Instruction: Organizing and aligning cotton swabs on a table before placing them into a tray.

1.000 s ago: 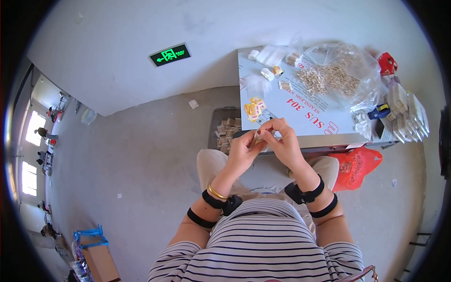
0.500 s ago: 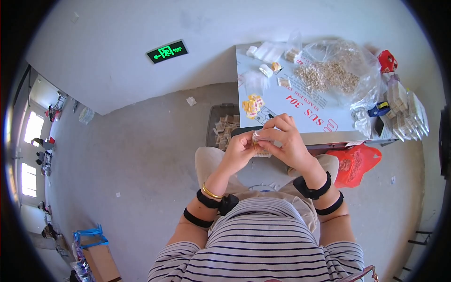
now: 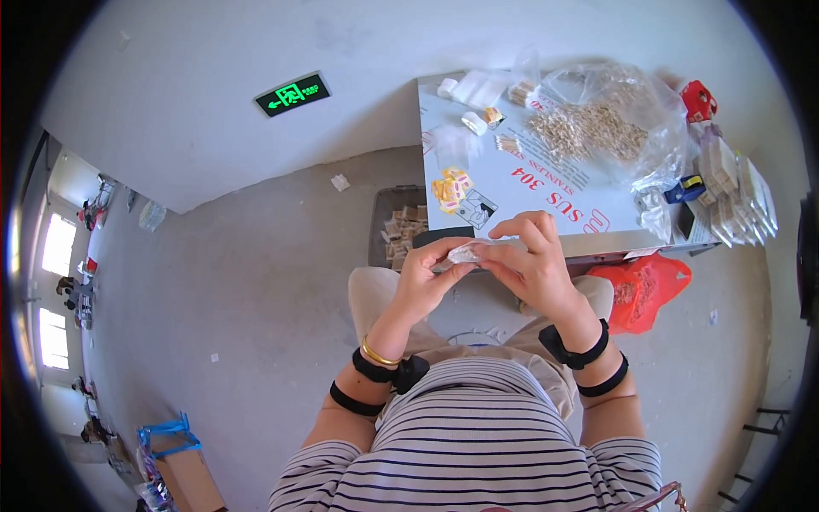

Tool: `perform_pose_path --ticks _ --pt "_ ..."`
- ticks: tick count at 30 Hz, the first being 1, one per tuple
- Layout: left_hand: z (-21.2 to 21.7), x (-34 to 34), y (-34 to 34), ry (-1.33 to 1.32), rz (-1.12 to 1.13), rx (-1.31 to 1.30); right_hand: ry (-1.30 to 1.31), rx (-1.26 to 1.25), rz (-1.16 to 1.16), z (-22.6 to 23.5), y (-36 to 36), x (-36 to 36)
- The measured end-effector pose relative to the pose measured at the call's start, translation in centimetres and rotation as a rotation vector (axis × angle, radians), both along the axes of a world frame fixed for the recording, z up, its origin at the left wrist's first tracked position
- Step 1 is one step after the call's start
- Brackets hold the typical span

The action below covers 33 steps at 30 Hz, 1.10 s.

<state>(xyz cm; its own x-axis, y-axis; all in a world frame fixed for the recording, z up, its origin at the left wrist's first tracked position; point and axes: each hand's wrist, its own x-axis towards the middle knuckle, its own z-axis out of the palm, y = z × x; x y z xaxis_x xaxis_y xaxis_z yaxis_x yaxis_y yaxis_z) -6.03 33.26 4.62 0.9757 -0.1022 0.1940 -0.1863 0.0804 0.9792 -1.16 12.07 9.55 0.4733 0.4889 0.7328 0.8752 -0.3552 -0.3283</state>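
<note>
My left hand (image 3: pixel 424 277) and right hand (image 3: pixel 531 260) pinch one small clear bag (image 3: pixel 467 253) between fingertips, at the table (image 3: pixel 546 200) edge above my lap. Filled packs (image 3: pixel 452 186) lie finished on the table — the big sack of loose pieces (image 3: pixel 597 128) looks far from emptied.

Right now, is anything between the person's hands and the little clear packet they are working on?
Nothing visible is. The left hand and the right hand both pinch the small clear plastic packet directly, just over the near edge of the grey table. The big clear bag of small tan pieces lies farther back, apart.
</note>
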Motion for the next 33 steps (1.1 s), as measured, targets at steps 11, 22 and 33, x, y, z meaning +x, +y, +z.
perform_pose_path --ticks 11,22,33 --pt "1.9 -0.6 -0.5 -0.075 -0.003 0.117 0.052 0.021 0.043 1.2 -1.3 -0.7" --pt "2.6 -1.1 -0.2 -0.147 -0.056 0.202 -0.007 -0.001 0.027 2.1 -1.9 -1.1" --pt "3.6 -1.6 -1.8 -0.309 0.057 0.275 -0.110 -0.028 -0.016 2.5 -2.4 -1.9"
